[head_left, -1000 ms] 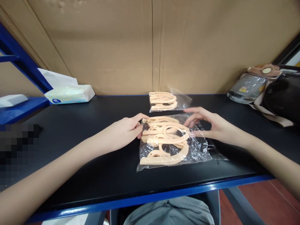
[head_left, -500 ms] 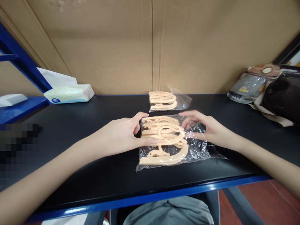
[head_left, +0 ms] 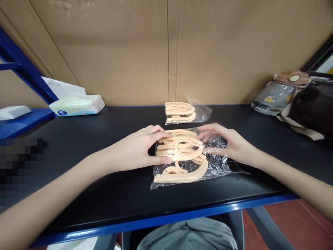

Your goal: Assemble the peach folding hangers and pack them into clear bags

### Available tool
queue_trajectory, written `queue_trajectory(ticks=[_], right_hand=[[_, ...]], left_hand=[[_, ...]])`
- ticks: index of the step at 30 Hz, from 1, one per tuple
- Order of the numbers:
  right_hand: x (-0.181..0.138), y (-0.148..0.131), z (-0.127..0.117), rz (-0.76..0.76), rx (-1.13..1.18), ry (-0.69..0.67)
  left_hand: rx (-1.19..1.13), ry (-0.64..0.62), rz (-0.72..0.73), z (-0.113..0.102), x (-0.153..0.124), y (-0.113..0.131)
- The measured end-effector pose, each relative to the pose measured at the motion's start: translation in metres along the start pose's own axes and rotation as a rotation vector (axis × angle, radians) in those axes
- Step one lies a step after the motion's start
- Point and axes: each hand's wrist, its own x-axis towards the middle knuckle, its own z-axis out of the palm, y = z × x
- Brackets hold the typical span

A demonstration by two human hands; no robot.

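A clear plastic bag of peach-coloured plastic hangers lies on the black table in front of me. My left hand grips the bag's left side, thumb and fingers closed on the hangers. My right hand rests on the bag's right side, fingers spread over the plastic beside the hangers. A second, smaller bag of the same hangers lies further back near the cardboard wall.
A tissue pack sits at the back left beside a blue shelf frame. A bottle and a dark bag crowd the back right. The table's blue front edge runs above my lap.
My left hand moved from the bag's edge onto the hangers and closed on them. My right hand slid left onto the bag. The bag shifted slightly left.
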Motion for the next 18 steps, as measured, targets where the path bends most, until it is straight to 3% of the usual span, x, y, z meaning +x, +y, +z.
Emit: queue_trajectory(ticks=[9, 15, 18], right_hand=[[0.003, 0.004, -0.005, 0.016, 0.016, 0.006], [0.002, 0.015, -0.022, 0.164, -0.153, 0.165], [-0.001, 0.024, -0.028, 0.267, -0.29, 0.176]], left_hand=[[0.005, -0.026, 0.058, 0.001, -0.001, 0.004], [0.038, -0.055, 0.139, 0.006, -0.003, 0.006], [0.05, -0.095, 0.133, 0.007, -0.004, 0.006]])
